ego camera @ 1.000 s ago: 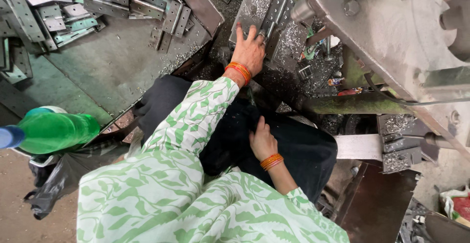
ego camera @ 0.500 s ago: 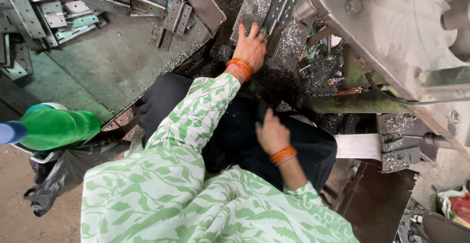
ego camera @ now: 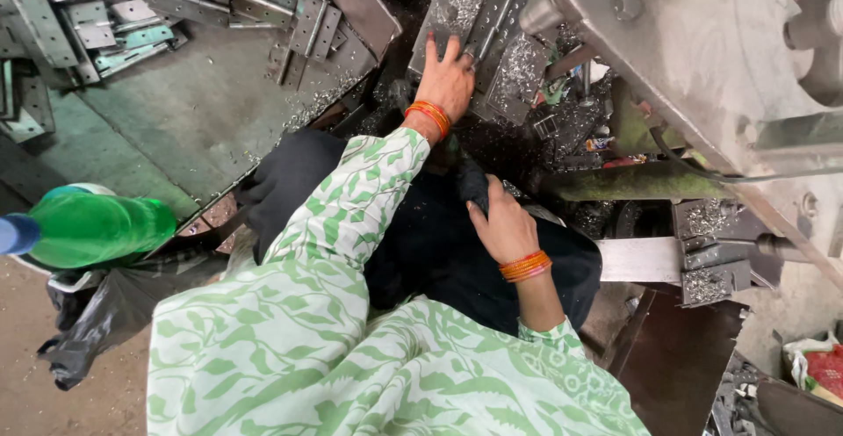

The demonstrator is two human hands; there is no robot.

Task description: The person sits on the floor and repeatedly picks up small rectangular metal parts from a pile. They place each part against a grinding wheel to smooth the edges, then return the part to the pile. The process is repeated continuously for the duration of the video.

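My left hand (ego camera: 448, 76) reaches forward with an orange bangle at the wrist and lies with fingers spread on a grey perforated metal plate (ego camera: 458, 4) dusted with shavings. More such plates (ego camera: 518, 67) lean beside it. My right hand (ego camera: 507, 225), also with orange bangles, sits on my lap with its fingers curled on a fold of black cloth (ego camera: 421, 243). Both arms wear green and white patterned sleeves.
A large grey machine body (ego camera: 702, 50) fills the upper right, with a metal block (ego camera: 711, 273) below it. Several hinge-like plates (ego camera: 114, 6) lie on a green metal tray (ego camera: 193, 120) at upper left. A green plastic bottle (ego camera: 88, 225) sits at the left above a black bag (ego camera: 97, 313).
My right hand has moved up and to the right across the black cloth. My left hand has stayed on the plate.
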